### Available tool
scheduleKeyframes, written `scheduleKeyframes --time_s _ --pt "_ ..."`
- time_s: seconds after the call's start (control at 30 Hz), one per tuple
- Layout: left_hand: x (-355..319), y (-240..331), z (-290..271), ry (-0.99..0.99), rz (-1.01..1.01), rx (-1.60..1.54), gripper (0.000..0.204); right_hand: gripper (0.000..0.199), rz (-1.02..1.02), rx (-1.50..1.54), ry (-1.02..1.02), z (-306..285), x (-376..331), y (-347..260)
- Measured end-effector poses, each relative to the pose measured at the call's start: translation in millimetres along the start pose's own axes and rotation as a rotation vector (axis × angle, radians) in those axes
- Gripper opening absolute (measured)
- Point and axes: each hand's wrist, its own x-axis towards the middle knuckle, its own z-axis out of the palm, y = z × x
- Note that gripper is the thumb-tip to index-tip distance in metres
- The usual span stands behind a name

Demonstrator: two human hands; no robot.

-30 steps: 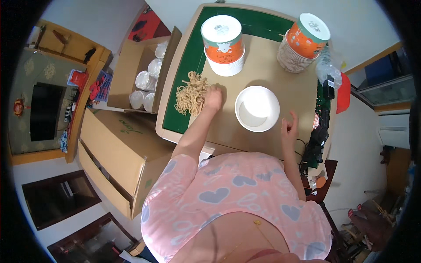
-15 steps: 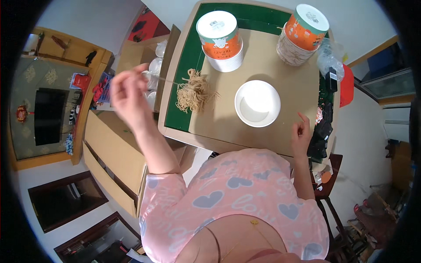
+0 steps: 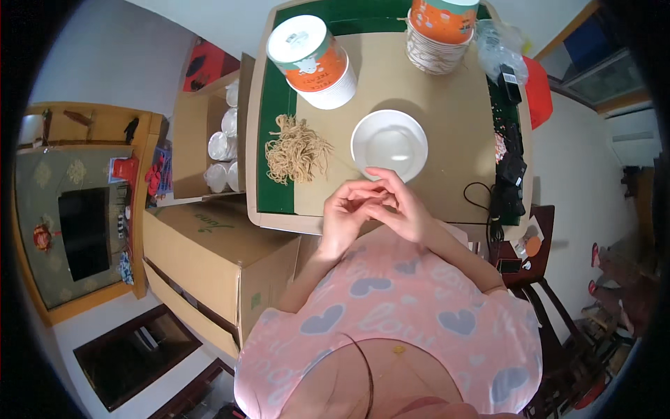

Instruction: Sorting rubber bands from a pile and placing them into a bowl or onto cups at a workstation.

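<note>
With the white bowl [image 3: 389,145] beyond my grip empty and the noodle pile [image 3: 296,149] to its left, both my left hand [image 3: 344,210] and right hand [image 3: 400,209] pinch narrowly together; contents indiscernible.

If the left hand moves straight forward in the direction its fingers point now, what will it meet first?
The left hand points right and slightly forward, so it meets the right hand at once; their fingertips already seem to touch. Beyond them lies the white bowl, though heights are unclear.

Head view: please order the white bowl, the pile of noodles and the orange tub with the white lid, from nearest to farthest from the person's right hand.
From the right hand:
1. White bowl, just beyond the fingertips.
2. Pile of noodles, to the left on the table.
3. Orange tub with the white lid, far back on the left.
</note>
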Motion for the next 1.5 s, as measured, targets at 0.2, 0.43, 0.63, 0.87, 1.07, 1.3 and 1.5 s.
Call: scheduleKeyframes --time_s 0.2,0.43,0.63,0.87,1.07,1.3,1.5 --pt "5.6 -21.0 -7.7 0.121 -0.025 -0.041 0.026 0.018 0.048 -0.083 0.207 -8.1 -15.1 29.5" --pt "13.5 -23.4 -13.0 0.227 -0.035 -0.086 0.018 0.005 0.143 -0.153 0.399 -18.4 -31.8 37.3" --pt "10.3 -29.0 -8.8 0.017 -0.362 0.181 0.046 0.005 0.027 -0.453 0.427 -12.9 -33.1 22.5" --pt "16.3 -33.6 -11.1 -0.259 -0.793 -0.352 0.051 0.006 -0.103 -0.655 0.377 -17.2 -32.4 25.1" --pt "15.6 -36.2 -14.7 -0.317 -0.825 -0.472 0.039 0.006 -0.136 -0.760 0.321 -20.0 -32.9 27.6" --pt "14.4 -29.5 -14.4 -0.257 -0.692 -0.182 0.023 0.006 -0.034 -0.637 0.273 -19.7 -30.1 19.3" --pt "14.5 -29.5 -15.9 -0.162 -0.495 -0.020 0.020 0.005 0.049 -0.570 0.315 -21.5 -31.4 22.8"
